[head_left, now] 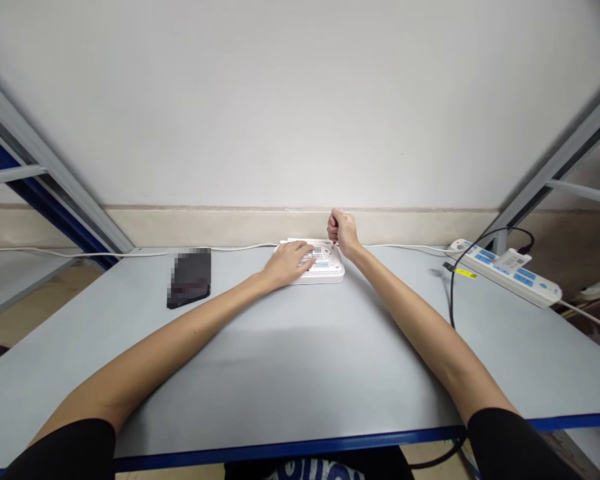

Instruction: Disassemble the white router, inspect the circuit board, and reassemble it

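Observation:
A white router [320, 275] lies on the grey table near the wall, its vented, labelled face up. My left hand [291, 261] rests flat across its left part, fingers stretched out and covering some of the label. Above the router's back right corner, my right hand [343, 230] is closed in a fist around what looks like a screwdriver [335, 244]. Only a short reddish piece of this tool shows below the fist, pointing down at the corner; the rest is hidden in the hand.
To the left lies a black phone [190, 277], its surface blurred. A white power strip [507, 272] with a plugged-in adapter [513, 261] sits at the right, beside a black cable [451, 300]. A white cable [240, 249] runs along the wall. Metal frame posts [75, 180] flank the table.

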Demonstrator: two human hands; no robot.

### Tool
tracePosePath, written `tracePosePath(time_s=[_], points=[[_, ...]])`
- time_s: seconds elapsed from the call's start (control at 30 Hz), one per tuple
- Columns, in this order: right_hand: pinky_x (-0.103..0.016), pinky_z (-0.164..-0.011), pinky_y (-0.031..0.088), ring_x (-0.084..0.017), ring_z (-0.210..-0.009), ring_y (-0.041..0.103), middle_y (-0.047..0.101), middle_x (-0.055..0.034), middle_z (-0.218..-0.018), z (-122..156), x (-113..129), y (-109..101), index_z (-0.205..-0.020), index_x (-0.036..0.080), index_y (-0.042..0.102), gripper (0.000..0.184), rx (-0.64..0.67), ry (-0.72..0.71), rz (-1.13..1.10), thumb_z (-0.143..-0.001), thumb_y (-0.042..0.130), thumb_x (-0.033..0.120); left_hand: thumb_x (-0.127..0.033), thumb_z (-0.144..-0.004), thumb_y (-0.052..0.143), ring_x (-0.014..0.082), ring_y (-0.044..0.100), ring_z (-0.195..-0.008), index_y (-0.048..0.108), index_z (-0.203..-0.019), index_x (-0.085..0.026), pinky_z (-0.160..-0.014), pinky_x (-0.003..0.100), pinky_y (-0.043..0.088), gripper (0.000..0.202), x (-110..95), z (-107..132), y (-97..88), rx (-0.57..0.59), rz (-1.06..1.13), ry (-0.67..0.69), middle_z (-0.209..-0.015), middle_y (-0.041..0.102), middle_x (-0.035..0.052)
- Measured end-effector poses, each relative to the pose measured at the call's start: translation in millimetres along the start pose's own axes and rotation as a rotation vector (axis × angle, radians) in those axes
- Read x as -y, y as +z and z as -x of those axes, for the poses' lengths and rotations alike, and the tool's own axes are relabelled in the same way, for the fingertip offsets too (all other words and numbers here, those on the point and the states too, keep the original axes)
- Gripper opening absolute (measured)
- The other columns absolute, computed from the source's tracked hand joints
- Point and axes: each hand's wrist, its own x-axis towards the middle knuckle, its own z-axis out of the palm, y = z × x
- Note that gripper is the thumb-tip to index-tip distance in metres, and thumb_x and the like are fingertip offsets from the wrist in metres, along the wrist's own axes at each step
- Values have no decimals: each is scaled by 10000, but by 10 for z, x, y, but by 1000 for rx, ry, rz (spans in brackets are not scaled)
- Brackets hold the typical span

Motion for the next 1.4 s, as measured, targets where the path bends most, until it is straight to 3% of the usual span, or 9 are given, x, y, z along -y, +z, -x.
tracePosePath(time_s=[0.47, 0.87, 1.03, 1.4], points=[[-192, -356, 123, -53, -378, 143, 213, 91, -451, -27, -32, -32, -586, 222, 309, 383, 19, 24, -40, -831, 522, 424, -413, -951, 407, 233, 550, -1144, 577, -1214, -234, -980, 390, 415, 361, -1, 1, 9, 13, 0, -5, -1219, 610, 58], [-208, -357, 146, -64, -364, 122, 172, 103, -425, -65, 6, -107, -603, 231, 301, 385, 132, 43, -62, -800, 523, 476, -442, -942, 420, 248, 557, -1142, 593, -1210, -250, -982, 413, 424, 372, 18, 12, 27, -8, -23, -23, -1236, 602, 63], [-204, -368, 141, -74, -381, 112, 160, 106, -455, -10, -22, -95, -675, 235, 322, 285, 86, -13, -105, -771, 523, 412, -439, -947, 406, 245, 559, -1134, 589, -1212, -251, -990, 415, 419, 373, 14, 12, 19, -1, -19, -27, -1232, 601, 61], [-200, -358, 158, -73, -372, 170, 241, 103, -463, -7, -50, -70, -697, 239, 319, 307, 3, -30, -145, -746, 583, 388, -409, -945, 418, 234, 559, -1133, 582, -1217, -254, -998, 401, 416, 353, 5, 3, 11, 12, -4, -17, -1219, 607, 57]])
